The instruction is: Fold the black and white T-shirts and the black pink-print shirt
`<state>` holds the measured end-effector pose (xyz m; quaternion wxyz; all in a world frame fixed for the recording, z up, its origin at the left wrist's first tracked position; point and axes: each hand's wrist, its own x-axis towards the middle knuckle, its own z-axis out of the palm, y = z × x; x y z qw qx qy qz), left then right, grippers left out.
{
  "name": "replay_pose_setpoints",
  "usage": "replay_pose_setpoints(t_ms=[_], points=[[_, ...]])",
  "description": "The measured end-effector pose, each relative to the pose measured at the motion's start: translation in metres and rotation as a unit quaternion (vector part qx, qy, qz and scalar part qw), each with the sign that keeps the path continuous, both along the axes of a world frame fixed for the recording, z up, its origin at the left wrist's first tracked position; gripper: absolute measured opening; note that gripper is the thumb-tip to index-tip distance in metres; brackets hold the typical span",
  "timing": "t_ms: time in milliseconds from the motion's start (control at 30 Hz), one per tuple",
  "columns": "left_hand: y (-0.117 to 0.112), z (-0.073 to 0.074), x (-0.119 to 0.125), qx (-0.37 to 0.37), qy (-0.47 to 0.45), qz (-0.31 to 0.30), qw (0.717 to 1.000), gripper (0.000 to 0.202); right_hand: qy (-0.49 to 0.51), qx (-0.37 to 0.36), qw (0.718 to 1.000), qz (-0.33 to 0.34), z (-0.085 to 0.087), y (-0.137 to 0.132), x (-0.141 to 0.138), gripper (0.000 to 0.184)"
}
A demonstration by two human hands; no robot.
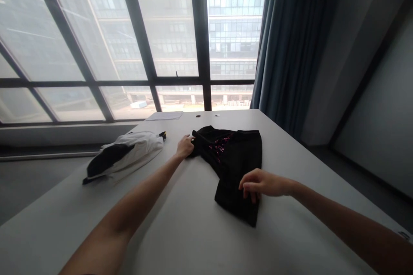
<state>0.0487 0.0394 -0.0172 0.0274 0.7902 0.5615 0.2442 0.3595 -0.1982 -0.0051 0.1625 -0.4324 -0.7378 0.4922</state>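
Head view: nearest, the right hand (263, 183), its fingers loosely curled, rests over the near part of a black garment (245, 150) with pink markings, spread unevenly on a white table (180, 232); whether it grips the fabric cannot be told. Farther off, the left hand (185, 146) touches the garment's left end with bent fingers, their grip hidden, near a crumpled white-and-black cloth item (142, 146). Beyond lie a pale flat sheet (164, 115) and tall windows (171, 30).

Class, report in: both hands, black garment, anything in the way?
Left hand on black garment, left end; right hand over near part. Garment spread unevenly. Black-and-white cloth apart, at left.
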Motion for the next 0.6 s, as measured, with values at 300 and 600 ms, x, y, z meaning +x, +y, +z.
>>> replay_pose_setpoints(t_ms=[300, 600], points=[[-0.143, -0.030, 0.071, -0.048, 0.058, -0.160, 0.984, 0.068, -0.271, 0.281, 0.857, -0.338, -0.041, 0.131, 0.079, 0.024], [-0.168, -0.058, 0.094, -0.094, 0.055, -0.227, 0.968, 0.063, -0.370, 0.271, 0.829, -0.320, -0.050, 0.211, 0.099, 0.046]])
